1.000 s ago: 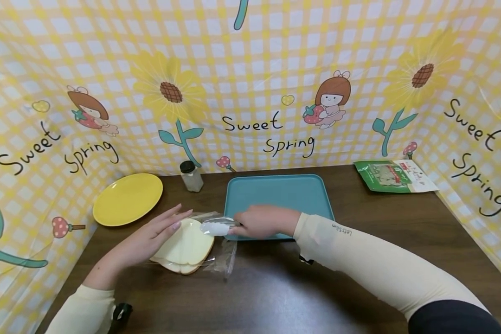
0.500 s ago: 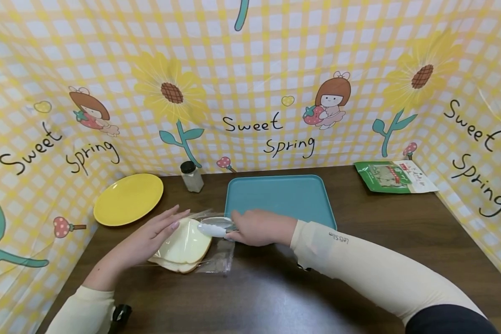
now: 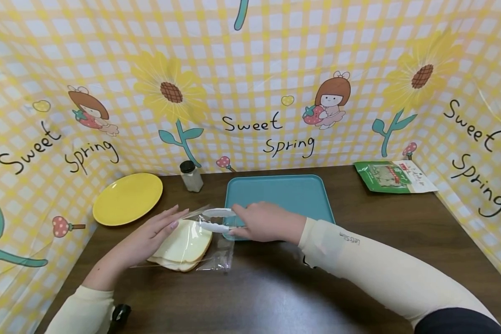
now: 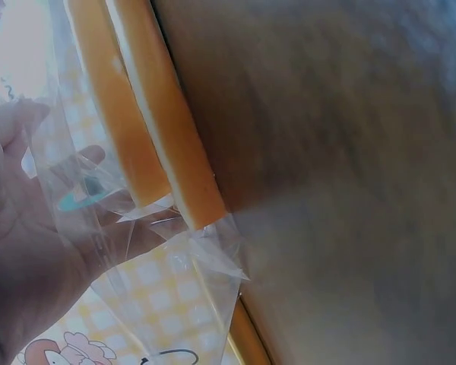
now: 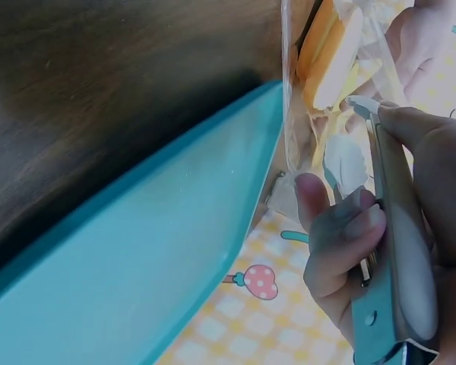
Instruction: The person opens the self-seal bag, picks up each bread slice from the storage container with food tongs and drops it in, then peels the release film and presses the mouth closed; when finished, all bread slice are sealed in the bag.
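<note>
Two slices of bread [image 3: 189, 241] lie stacked in a clear plastic bag [image 3: 219, 260] left of the middle of the table. My left hand [image 3: 150, 235] rests along the bag's far left side with its fingers extended. Through the clear film, the left wrist view shows the fingers beside the crusts of the bread [image 4: 167, 129]. My right hand [image 3: 266, 222] grips metal tongs with white tips [image 3: 215, 228]. The tips stand apart at the bag's right end, near the top slice. In the right wrist view, thumb and fingers wrap the handles of the tongs [image 5: 395, 220].
A teal tray [image 3: 284, 185] lies behind and below my right hand. At the back left are a yellow plate [image 3: 127, 199] and a black-capped shaker [image 3: 191, 177]. A green and white pouch [image 3: 394, 176] lies at the back right, before the patterned cloth [image 3: 259, 93].
The tongs' tips have spread apart and drawn slightly away from the bread slice, toward the back. The left hand has hardly moved.
</note>
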`<action>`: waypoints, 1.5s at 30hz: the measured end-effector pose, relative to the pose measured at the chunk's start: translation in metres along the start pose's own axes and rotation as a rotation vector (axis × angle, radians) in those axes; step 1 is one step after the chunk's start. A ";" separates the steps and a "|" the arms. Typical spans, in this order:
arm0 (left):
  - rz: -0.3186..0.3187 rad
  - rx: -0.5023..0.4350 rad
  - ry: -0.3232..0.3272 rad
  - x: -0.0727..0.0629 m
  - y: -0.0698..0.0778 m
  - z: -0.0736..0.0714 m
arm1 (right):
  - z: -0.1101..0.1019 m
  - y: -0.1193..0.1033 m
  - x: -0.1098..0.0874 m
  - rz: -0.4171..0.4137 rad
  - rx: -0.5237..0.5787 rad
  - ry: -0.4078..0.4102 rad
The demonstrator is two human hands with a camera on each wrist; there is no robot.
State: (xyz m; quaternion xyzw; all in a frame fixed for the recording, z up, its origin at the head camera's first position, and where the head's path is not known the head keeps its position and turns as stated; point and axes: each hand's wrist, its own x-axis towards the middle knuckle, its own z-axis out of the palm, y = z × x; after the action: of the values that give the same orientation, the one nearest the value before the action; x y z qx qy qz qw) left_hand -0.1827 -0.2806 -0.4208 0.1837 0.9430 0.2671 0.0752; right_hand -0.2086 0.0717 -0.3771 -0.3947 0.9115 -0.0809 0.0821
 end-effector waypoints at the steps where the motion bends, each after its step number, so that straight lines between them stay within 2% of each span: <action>1: -0.001 0.001 -0.001 0.000 0.000 0.000 | -0.001 0.001 -0.001 0.000 0.002 0.002; 10: 0.004 0.002 -0.004 -0.003 0.004 -0.003 | -0.005 0.006 -0.015 0.019 -0.008 -0.002; 17: 0.005 -0.004 0.005 -0.003 0.006 -0.004 | -0.011 0.011 -0.028 0.012 -0.031 0.024; 27: 0.022 -0.026 0.013 -0.004 0.006 -0.004 | -0.027 0.023 -0.057 0.077 0.030 0.045; 35: -0.001 -0.022 0.009 -0.005 0.003 -0.002 | -0.035 0.038 -0.078 0.108 0.004 0.089; 41: -0.041 -0.026 -0.011 -0.005 0.001 -0.004 | -0.038 0.051 -0.094 0.150 0.044 0.114; 45: -0.038 -0.018 -0.020 -0.003 0.002 -0.005 | -0.041 0.062 -0.106 0.183 0.075 0.143</action>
State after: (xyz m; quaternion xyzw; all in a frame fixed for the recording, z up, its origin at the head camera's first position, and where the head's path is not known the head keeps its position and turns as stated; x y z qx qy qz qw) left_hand -0.1810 -0.2825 -0.4156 0.1678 0.9431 0.2723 0.0913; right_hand -0.1897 0.1949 -0.3417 -0.2996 0.9437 -0.1351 0.0386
